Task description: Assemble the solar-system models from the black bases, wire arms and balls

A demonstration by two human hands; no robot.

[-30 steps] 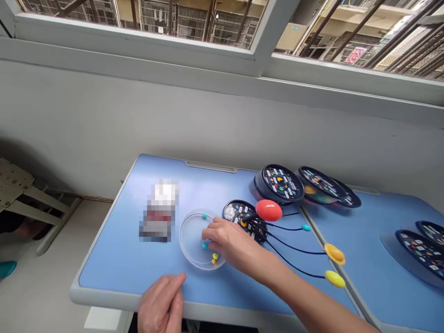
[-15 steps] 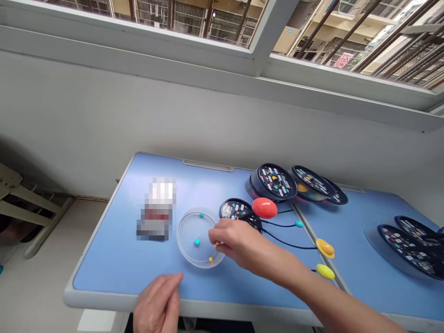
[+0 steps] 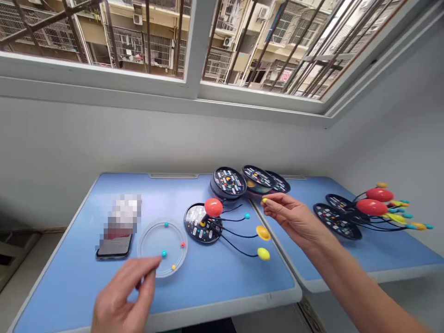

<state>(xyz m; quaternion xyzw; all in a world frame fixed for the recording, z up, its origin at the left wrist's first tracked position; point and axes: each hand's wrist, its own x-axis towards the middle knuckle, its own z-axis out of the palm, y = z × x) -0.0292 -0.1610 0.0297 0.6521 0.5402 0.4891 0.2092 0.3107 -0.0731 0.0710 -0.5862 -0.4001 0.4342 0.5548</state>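
My right hand [image 3: 289, 216] is raised over the gap between the two blue tables and pinches a small yellow bead [image 3: 265, 200] at its fingertips. My left hand [image 3: 121, 296] hovers low at the front, fingers loosely curled with nothing visible in them, just in front of a clear round dish [image 3: 152, 233]. The dish holds small teal, red and yellow beads. To the right of the dish stands a model with a red ball [image 3: 213, 207] on a black round base [image 3: 197, 227], with thin black wires ending in teal and yellow beads.
A phone [image 3: 114, 247] lies left of the dish. Black round tins [image 3: 229, 181] are stacked at the back near the table join. On the right table [image 3: 381, 252] stand more black discs and models with red balls [image 3: 372, 206]. A wall and window run behind.
My right hand left the dish with a yellow bead and moved up and right toward the tins. My left hand lifted off the table edge. The view swung right.
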